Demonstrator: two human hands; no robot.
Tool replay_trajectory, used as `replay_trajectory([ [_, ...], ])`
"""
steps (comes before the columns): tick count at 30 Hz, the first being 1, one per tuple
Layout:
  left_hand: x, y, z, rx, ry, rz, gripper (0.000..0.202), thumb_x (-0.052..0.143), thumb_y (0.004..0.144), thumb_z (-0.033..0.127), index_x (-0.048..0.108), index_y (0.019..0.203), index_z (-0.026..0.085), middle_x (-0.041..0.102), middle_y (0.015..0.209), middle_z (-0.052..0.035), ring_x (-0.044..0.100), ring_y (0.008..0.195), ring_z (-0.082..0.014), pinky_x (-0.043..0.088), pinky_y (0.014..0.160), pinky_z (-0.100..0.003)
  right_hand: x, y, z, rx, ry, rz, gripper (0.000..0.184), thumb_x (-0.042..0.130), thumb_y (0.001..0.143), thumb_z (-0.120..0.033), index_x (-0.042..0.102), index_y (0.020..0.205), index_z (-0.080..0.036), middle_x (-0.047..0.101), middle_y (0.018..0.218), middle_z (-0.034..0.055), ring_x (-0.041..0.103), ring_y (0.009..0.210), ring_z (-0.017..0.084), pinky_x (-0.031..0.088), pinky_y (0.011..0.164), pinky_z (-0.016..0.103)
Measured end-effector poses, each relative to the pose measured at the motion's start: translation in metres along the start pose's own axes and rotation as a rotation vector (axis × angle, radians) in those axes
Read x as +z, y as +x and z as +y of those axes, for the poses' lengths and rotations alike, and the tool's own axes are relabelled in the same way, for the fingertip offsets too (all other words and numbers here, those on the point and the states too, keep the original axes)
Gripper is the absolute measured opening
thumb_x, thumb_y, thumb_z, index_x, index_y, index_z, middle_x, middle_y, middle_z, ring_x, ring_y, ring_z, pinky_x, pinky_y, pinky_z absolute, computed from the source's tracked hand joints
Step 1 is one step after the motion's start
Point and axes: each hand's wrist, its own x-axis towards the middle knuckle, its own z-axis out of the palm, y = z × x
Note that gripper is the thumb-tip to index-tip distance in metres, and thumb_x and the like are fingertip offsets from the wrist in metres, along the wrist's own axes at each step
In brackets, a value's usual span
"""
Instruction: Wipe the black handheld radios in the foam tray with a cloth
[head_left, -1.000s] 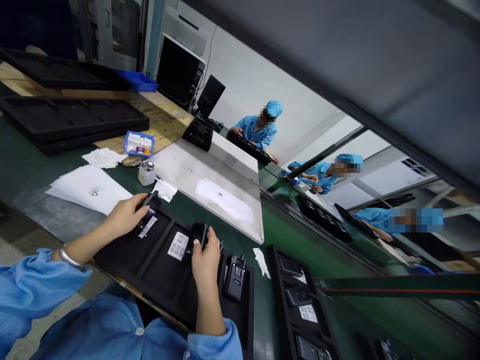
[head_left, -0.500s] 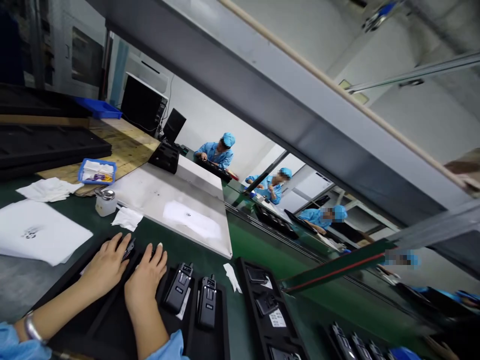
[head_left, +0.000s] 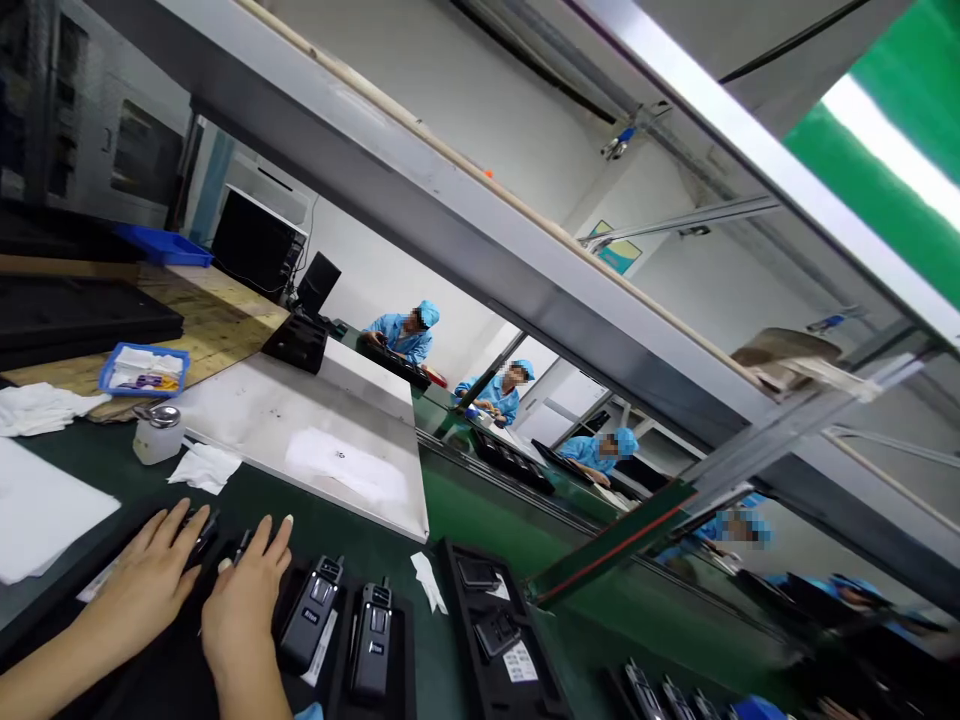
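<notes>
Left hand (head_left: 146, 585) and right hand (head_left: 240, 600) are laid flat, fingers apart, nothing gripped, on the tray (head_left: 409, 640) at the counter's near edge; two radios (head_left: 341, 625) are seated just beside.

Under my left hand (head_left: 146, 590) and right hand (head_left: 238, 610): black tray (head_left: 45, 625), matt. Two black radios (head_left: 311, 612), each with small white lettering on the face. White label strip (head_left: 323, 648) beside one radio. Counter (head_left: 487, 510): dark green. White paper sheet (head_left: 37, 510), plain. White wipes (head_left: 204, 466). Blue bin (head_left: 142, 368) with white contents. Grey-white board (head_left: 300, 440). My co-workers' coats and caps (head_left: 397, 330): light blue.
</notes>
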Motion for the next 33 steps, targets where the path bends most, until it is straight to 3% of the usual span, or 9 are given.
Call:
replay_trajectory([
  [4,-0.005,-0.012,0.037,0.189,-0.056,0.049,0.052,0.043,0.093,0.034,0.056,0.14,0.017,0.049,0.15,-0.014,0.045,0.137,-0.0345,0.043,0.11,-0.049,-0.036,-0.012,0.033,-0.101,0.16,0.152,0.062,0.049,0.089,-0.011,0.042,0.15,-0.016,0.028,0.161,0.0183,0.035,0.147,0.031,0.039,0.115,0.053],
  [7,-0.009,-0.019,0.083,0.263,-0.08,-0.056,0.048,0.045,0.095,0.029,0.056,0.142,0.025,0.06,0.139,-0.009,0.055,0.127,-0.029,0.048,0.105,-0.042,-0.072,-0.024,0.08,-0.117,0.096,0.355,0.051,0.049,0.092,-0.021,0.052,0.143,-0.018,0.042,0.153,0.0177,0.042,0.142,0.032,0.04,0.113,0.055],
  [10,-0.01,-0.02,0.137,0.255,-0.009,-0.24,0.052,0.05,0.092,0.023,0.054,0.144,0.023,0.066,0.127,-0.013,0.061,0.115,-0.0314,0.052,0.098,-0.045,-0.098,-0.039,0.136,0.002,-0.061,0.516,0.048,0.051,0.09,-0.024,0.058,0.136,-0.015,0.049,0.146,0.0218,0.048,0.134,0.04,0.041,0.106,0.061],
  [14,-0.004,-0.016,0.198,0.223,0.148,-0.408,0.068,0.065,0.085,0.022,0.045,0.15,0.018,0.066,0.116,-0.02,0.063,0.103,-0.0351,0.056,0.083,-0.045,-0.1,-0.064,0.191,0.128,-0.161,0.507,0.05,0.057,0.086,-0.025,0.06,0.134,-0.013,0.051,0.143,0.0249,0.053,0.126,0.045,0.047,0.097,0.062],
  [17,0.005,-0.013,0.221,0.215,0.276,-0.444,0.077,0.069,0.083,0.022,0.038,0.153,0.019,0.061,0.118,-0.0267,0.066,0.092,-0.0354,0.055,0.072,-0.041,-0.09,-0.075,0.202,0.144,-0.146,0.394,0.058,0.059,0.082,-0.02,0.055,0.139,-0.012,0.052,0.143,0.0235,0.056,0.124,0.042,0.05,0.097,0.058],
  [22,0.011,-0.005,0.221,0.188,0.268,-0.498,0.079,0.055,0.081,0.007,0.031,0.156,0.017,0.056,0.124,-0.0289,0.069,0.084,-0.0312,0.054,0.071,-0.039,-0.096,-0.064,0.181,0.167,-0.119,0.331,0.071,0.058,0.074,-0.01,0.048,0.145,-0.009,0.049,0.145,0.0226,0.052,0.13,0.041,0.046,0.104,0.056],
  [26,0.003,0.011,0.202,-0.011,-0.108,-0.565,0.083,0.054,0.081,0.02,0.023,0.158,0.014,0.057,0.118,-0.0221,0.068,0.091,-0.0342,0.052,0.081,-0.047,-0.122,-0.051,0.17,0.256,0.051,0.286,0.08,0.062,0.065,-0.009,0.05,0.144,-0.01,0.055,0.139,0.0217,0.055,0.126,0.039,0.044,0.106,0.053],
  [30,0.001,0.02,0.178,-0.342,-0.772,-0.599,0.099,0.068,0.071,0.037,0.026,0.157,0.011,0.058,0.111,-0.0154,0.064,0.097,-0.0328,0.047,0.091,-0.049,-0.137,-0.047,0.175,0.379,0.648,0.249,0.076,0.071,0.064,-0.023,0.054,0.138,-0.013,0.063,0.13,0.0174,0.064,0.114,0.033,0.051,0.097,0.045],
  [33,0.004,0.015,0.168,-0.421,-0.97,-0.655,0.097,0.067,0.072,0.051,0.032,0.153,0.011,0.059,0.099,-0.0078,0.064,0.089,-0.0259,0.051,0.085,-0.042,-0.134,-0.048,0.171,0.395,1.064,0.144,0.073,0.078,0.065,-0.033,0.056,0.133,-0.017,0.067,0.122,0.0126,0.068,0.099,0.026,0.055,0.087,0.038],
])
